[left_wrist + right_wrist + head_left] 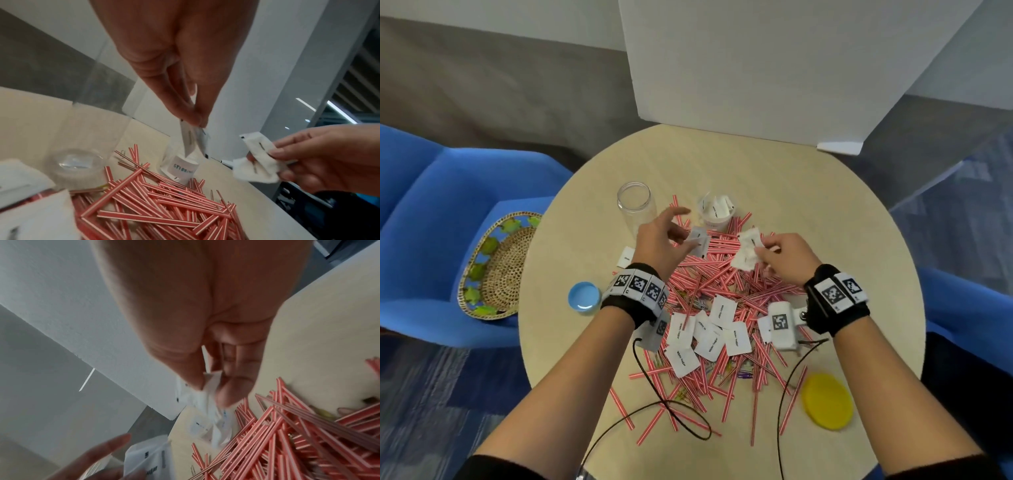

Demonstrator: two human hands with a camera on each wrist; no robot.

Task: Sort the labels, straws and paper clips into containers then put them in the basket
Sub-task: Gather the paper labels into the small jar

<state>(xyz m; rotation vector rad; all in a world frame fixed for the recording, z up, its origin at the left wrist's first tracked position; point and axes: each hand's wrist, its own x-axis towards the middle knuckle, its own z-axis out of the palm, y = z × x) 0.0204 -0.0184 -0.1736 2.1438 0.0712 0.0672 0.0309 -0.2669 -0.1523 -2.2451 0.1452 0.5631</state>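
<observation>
A heap of red-and-white striped straws [726, 284] covers the middle of the round table [808, 205], with white labels [709, 335] lying on it and coloured paper clips [743, 375] among them. My left hand [671, 236] pinches two white labels [195, 141] above the heap. My right hand [774, 250] grips a bunch of white labels [259, 162] close beside it. Behind both hands stands a small clear cup [717, 212] with labels inside, and left of it a tall clear jar [637, 205] with nothing in it.
A woven basket [496, 267] rests on the blue chair at the left. A blue lid [584, 297] lies near the table's left edge and a yellow lid [827, 401] at the front right. Black cables [671, 404] trail across the front. A white board [774, 68] stands at the back.
</observation>
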